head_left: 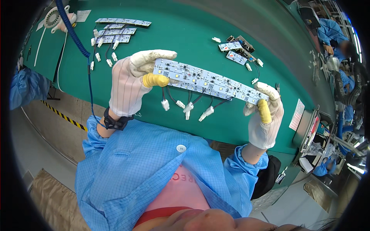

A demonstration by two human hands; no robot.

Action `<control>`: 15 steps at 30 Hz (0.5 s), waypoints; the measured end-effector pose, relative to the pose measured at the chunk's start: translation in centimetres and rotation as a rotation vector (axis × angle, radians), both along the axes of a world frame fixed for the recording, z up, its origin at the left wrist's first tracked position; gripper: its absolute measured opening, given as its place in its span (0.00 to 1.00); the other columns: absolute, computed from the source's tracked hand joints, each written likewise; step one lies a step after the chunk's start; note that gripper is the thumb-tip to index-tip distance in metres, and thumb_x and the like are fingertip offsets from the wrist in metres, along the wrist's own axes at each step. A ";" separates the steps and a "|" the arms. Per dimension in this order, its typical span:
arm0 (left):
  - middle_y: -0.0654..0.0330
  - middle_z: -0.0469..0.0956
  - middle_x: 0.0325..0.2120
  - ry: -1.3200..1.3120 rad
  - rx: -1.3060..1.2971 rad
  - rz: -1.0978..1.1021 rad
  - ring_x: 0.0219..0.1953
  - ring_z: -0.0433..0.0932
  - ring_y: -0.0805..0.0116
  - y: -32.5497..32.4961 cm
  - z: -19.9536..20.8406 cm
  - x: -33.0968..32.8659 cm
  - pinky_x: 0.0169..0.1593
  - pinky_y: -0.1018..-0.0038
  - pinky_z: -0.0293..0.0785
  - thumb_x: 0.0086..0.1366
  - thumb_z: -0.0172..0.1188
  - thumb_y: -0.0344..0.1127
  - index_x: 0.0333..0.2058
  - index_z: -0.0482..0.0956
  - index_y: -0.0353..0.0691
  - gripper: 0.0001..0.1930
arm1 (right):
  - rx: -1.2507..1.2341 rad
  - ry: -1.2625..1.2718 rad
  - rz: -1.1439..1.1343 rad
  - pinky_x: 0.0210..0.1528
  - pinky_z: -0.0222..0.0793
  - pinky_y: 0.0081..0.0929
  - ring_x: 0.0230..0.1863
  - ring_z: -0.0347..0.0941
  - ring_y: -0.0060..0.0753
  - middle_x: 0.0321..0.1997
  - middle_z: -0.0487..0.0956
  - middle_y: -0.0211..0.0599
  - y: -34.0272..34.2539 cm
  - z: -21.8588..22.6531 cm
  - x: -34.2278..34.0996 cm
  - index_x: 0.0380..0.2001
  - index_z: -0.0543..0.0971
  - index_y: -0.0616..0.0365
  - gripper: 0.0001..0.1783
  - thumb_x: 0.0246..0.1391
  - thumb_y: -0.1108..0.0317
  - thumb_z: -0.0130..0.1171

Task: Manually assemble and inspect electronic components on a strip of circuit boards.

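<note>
A long white LED circuit board (206, 80) is held up over the green table, level with my chest and tilted down to the right. My left hand (129, 82), in a striped white glove with a yellow thumb cover, pinches its left end. At the right end, my gloved right hand (266, 117) grips the board between a yellow-covered thumb and fingers. Part of another board edge (221, 94) shows just below it; whether the two are joined I cannot tell. Several dark wires with white connectors (188, 107) hang beneath. A black wrist strap (112, 120) circles my left wrist.
Several LED boards (122, 21) with wired connectors lie at the back left. Smaller boards (236, 57) sit at the back right. A white fan (54, 17) and blue coiled cord (73, 34) are far left. Co-workers in blue (330, 30) are beyond a right-hand bin (308, 131).
</note>
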State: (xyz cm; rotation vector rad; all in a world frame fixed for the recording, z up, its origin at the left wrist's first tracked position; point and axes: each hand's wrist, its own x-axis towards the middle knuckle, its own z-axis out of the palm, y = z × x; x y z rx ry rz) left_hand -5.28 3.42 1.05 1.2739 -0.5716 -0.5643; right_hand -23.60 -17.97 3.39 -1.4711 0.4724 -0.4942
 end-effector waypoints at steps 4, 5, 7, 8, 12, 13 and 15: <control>0.51 0.79 0.39 0.012 -0.019 -0.015 0.38 0.79 0.71 0.3 -0.2 -0.1 0.44 0.79 0.76 0.51 0.66 0.34 0.46 0.72 0.27 0.25 | 0.074 -0.013 -0.031 0.23 0.64 0.16 0.22 0.69 0.20 0.26 0.75 0.35 0.2 0.3 0.2 0.46 0.71 0.67 0.18 0.55 0.67 0.56; 0.51 0.79 0.38 0.007 -0.037 -0.005 0.38 0.79 0.71 0.2 -0.2 -0.1 0.43 0.80 0.76 0.51 0.67 0.33 0.46 0.73 0.27 0.25 | 0.072 -0.006 -0.034 0.23 0.63 0.16 0.22 0.68 0.20 0.26 0.75 0.36 0.2 0.2 0.3 0.46 0.71 0.67 0.18 0.55 0.67 0.57; 0.51 0.79 0.37 -0.001 -0.053 0.017 0.37 0.79 0.72 0.1 0.1 -0.1 0.43 0.80 0.76 0.51 0.67 0.33 0.46 0.73 0.27 0.25 | 0.058 -0.008 -0.022 0.23 0.63 0.16 0.22 0.68 0.20 0.27 0.75 0.35 -0.1 -0.1 0.1 0.46 0.71 0.67 0.18 0.56 0.66 0.56; 0.51 0.79 0.37 0.013 0.015 -0.021 0.37 0.79 0.72 0.1 0.6 0.0 0.42 0.81 0.76 0.50 0.67 0.33 0.46 0.73 0.27 0.25 | 0.045 -0.012 -0.012 0.23 0.62 0.15 0.23 0.68 0.20 0.28 0.75 0.35 -0.3 -0.3 0.1 0.47 0.70 0.67 0.19 0.56 0.65 0.55; 0.53 0.81 0.33 -0.109 0.134 -0.035 0.35 0.79 0.74 -0.4 0.8 0.1 0.38 0.82 0.76 0.49 0.67 0.42 0.43 0.74 0.28 0.27 | 0.055 -0.045 -0.016 0.23 0.61 0.15 0.25 0.68 0.20 0.31 0.75 0.33 -0.7 -0.2 0.1 0.49 0.70 0.66 0.24 0.57 0.57 0.54; 0.53 0.80 0.32 -0.214 0.246 -0.066 0.34 0.80 0.72 -0.3 1.0 0.2 0.39 0.80 0.76 0.49 0.67 0.49 0.43 0.74 0.27 0.31 | 0.056 -0.052 0.003 0.23 0.61 0.15 0.25 0.68 0.20 0.31 0.75 0.33 -0.8 -0.3 0.0 0.49 0.70 0.66 0.24 0.57 0.57 0.54; 0.55 0.81 0.32 -0.148 0.200 -0.063 0.35 0.80 0.72 -0.3 1.0 0.1 0.39 0.80 0.76 0.47 0.66 0.50 0.42 0.75 0.28 0.31 | 0.058 -0.005 -0.020 0.24 0.61 0.15 0.24 0.68 0.20 0.30 0.74 0.32 -1.0 -0.4 -0.1 0.48 0.70 0.66 0.25 0.56 0.56 0.55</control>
